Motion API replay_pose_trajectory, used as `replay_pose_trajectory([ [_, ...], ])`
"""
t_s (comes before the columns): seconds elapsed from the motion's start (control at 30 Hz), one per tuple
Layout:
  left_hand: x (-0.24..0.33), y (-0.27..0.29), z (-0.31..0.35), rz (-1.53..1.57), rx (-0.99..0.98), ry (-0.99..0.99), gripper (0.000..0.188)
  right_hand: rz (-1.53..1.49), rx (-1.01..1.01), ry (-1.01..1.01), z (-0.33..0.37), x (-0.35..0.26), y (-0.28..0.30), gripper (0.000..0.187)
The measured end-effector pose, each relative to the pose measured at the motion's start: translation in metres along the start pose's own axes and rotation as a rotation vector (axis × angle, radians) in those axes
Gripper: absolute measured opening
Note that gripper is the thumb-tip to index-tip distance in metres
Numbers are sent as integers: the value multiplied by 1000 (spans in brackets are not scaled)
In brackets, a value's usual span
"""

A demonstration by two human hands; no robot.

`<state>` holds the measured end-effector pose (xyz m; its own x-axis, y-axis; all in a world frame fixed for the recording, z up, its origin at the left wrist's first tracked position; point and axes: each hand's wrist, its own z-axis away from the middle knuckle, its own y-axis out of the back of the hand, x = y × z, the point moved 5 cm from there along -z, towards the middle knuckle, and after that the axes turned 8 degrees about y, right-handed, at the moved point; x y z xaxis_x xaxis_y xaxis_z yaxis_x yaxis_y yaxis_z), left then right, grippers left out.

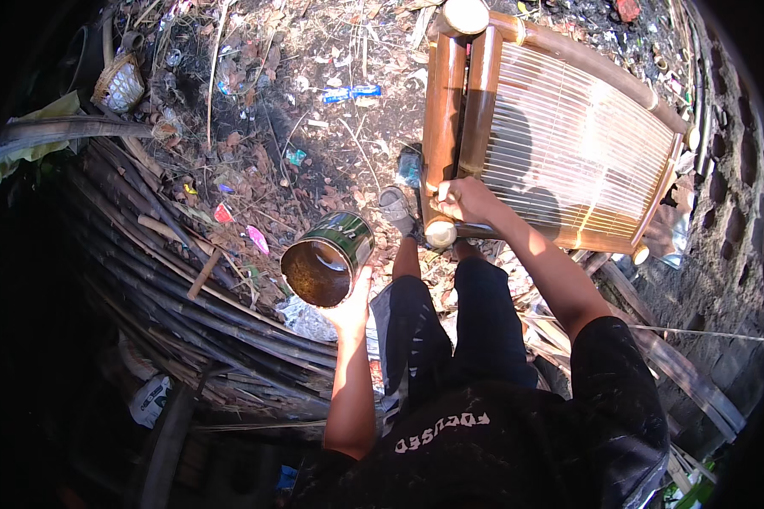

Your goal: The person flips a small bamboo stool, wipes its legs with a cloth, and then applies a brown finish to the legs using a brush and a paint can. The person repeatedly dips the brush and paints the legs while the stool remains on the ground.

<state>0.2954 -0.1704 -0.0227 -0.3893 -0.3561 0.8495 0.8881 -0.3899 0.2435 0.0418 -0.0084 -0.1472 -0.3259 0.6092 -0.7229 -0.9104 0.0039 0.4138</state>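
My left hand (351, 307) is wrapped round the lower side of a dark green tin can (353, 241). The can is tilted so that its open mouth faces me, and its inside looks brown and stained. My right hand (467, 202) is closed at the near left corner of a brown, glossy bamboo bench (444, 127). Its fingers touch or hover just over the pole there; what they pinch, if anything, is hidden. Thin slats (569, 136) fill the bench's frame.
Long bamboo poles and sticks (187, 297) are stacked at the left. A woven basket (120, 85) lies at the far left. Dry leaves and litter, including a blue wrapper (351, 93), cover the ground. A rough grey wall (734, 195) runs along the right.
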Motion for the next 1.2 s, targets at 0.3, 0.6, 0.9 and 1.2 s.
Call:
replay_pose_trajectory([
  [0.3, 5, -15, -3, -93, -22, 66, 77, -272, 773, -196, 150, 44, -8, 12],
  [0.6, 8, -50, -1, -125, -202, -155, 63, -317, 944, -60, 163, 22, -69, 13],
  [0.9, 19, -106, 67, -132, -349, -213, 58, 70, 1233, -625, 419, 260, 52, 18],
  [1.2, 17, -162, 197, -127, -372, -324, 65, -103, 1243, -13, 356, 168, 12, 13],
])
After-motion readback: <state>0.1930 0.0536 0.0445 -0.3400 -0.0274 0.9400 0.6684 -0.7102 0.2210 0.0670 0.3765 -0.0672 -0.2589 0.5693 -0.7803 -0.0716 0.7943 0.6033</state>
